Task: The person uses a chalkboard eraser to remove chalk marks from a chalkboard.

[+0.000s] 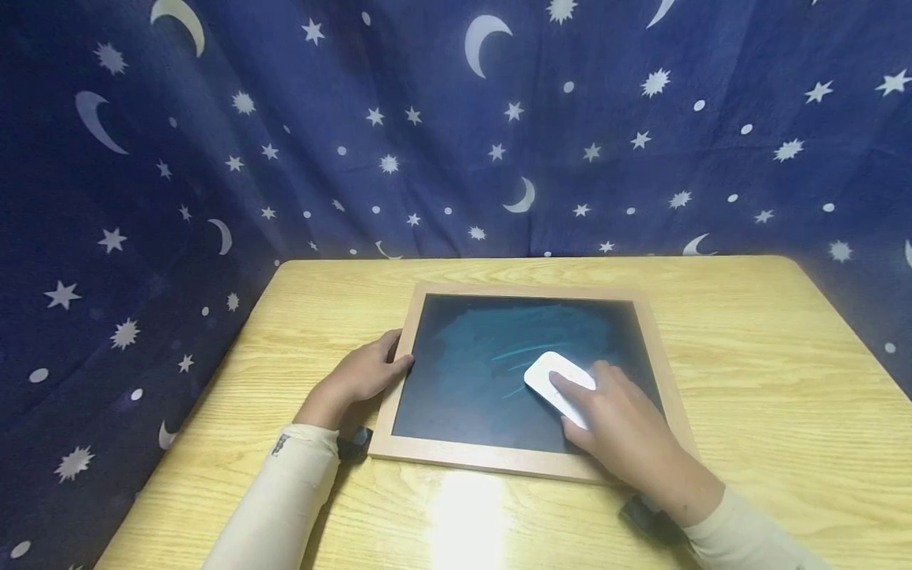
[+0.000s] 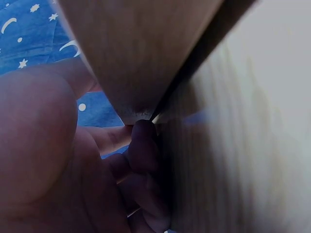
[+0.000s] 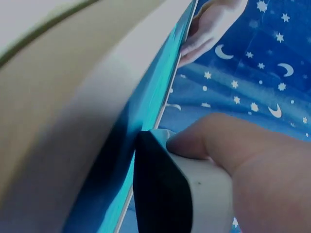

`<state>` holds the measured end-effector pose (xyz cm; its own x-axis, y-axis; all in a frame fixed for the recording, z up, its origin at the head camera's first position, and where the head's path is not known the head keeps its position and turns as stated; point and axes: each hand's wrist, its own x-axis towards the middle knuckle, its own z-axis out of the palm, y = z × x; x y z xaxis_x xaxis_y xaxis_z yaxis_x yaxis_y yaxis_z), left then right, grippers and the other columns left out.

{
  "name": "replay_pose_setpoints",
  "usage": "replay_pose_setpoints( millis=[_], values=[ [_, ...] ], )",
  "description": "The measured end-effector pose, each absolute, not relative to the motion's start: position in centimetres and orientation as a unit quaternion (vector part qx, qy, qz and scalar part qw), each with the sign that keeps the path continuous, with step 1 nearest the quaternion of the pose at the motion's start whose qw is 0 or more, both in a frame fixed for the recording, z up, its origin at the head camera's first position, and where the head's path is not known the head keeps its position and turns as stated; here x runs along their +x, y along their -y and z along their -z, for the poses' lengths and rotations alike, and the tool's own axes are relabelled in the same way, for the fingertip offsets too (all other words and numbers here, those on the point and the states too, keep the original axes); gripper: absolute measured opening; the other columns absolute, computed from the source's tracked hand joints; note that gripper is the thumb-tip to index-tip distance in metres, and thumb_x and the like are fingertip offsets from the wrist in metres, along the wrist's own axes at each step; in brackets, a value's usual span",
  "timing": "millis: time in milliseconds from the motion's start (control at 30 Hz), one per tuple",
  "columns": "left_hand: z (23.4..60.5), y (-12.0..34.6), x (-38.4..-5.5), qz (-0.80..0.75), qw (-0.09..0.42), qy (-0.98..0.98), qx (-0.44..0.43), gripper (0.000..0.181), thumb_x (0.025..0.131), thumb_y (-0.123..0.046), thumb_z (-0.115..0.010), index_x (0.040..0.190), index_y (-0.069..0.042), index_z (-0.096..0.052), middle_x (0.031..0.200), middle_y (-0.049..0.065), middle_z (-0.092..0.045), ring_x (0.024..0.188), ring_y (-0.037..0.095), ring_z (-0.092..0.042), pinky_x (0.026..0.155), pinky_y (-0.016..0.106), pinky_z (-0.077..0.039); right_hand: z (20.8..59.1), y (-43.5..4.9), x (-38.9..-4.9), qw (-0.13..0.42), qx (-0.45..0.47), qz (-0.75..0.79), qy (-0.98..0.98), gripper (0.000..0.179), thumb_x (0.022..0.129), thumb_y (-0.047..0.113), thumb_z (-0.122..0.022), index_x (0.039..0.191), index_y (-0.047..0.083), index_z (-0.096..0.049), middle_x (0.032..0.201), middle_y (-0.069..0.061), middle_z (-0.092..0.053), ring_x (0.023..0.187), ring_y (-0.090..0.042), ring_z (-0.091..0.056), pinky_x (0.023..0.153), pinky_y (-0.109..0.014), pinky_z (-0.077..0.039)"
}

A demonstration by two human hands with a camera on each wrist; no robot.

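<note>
A chalkboard [image 1: 456,404] in a light wooden frame lies flat on the table. Smeared blue-green chalk covers much of its upper surface, with a few sharper strokes near the middle. My right hand [image 1: 634,431] grips a white board eraser [image 1: 547,370] against the lower right part of the board. The right wrist view shows the dark pad under the eraser's white body [image 3: 211,187]. At the frame's left side, my left hand [image 1: 363,370] holds the edge, thumb on top. Its other fingers are curled beside the wooden frame [image 2: 141,53] in the left wrist view.
The yellow wood-grain table [image 1: 769,356] extends around the board, with a bright glare near its front. A dark blue curtain [image 1: 427,119] with moons and stars hangs behind the table and along its sides. Dark wrist cameras [image 1: 354,445] sit under both wrists.
</note>
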<state>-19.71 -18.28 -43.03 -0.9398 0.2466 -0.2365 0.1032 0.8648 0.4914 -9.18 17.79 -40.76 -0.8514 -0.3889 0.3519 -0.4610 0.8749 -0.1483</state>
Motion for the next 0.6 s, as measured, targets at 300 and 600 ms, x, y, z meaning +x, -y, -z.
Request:
replay_pose_setpoints(
  millis=[300,600],
  values=[
    [42.9,18.2,-19.7,-0.244,0.150,-0.954,0.088,0.065,0.103,-0.044,-0.048,0.159,-0.017,-0.028,0.139,0.016,-0.061,0.115,0.033,-0.065,0.101,0.054,-0.047,39.9,-19.6,-9.7,0.112,0.179,-0.108,0.971,0.057,0.074,0.020,-0.083,0.129,0.017,-0.069,0.084,-0.014,-0.055,0.073,-0.026,-0.050,0.059,-0.043,-0.046],
    [42.9,18.3,-19.7,-0.242,0.147,-0.955,0.089,0.065,0.103,-0.044,-0.048,0.158,-0.017,-0.028,0.142,0.016,-0.058,0.119,0.035,-0.063,0.103,0.055,-0.046,39.7,-19.9,-9.8,0.122,0.187,-0.110,0.969,0.055,0.074,0.020,-0.082,0.128,0.016,-0.069,0.080,-0.013,-0.054,0.070,-0.026,-0.048,0.057,-0.041,-0.043]
  ],
)
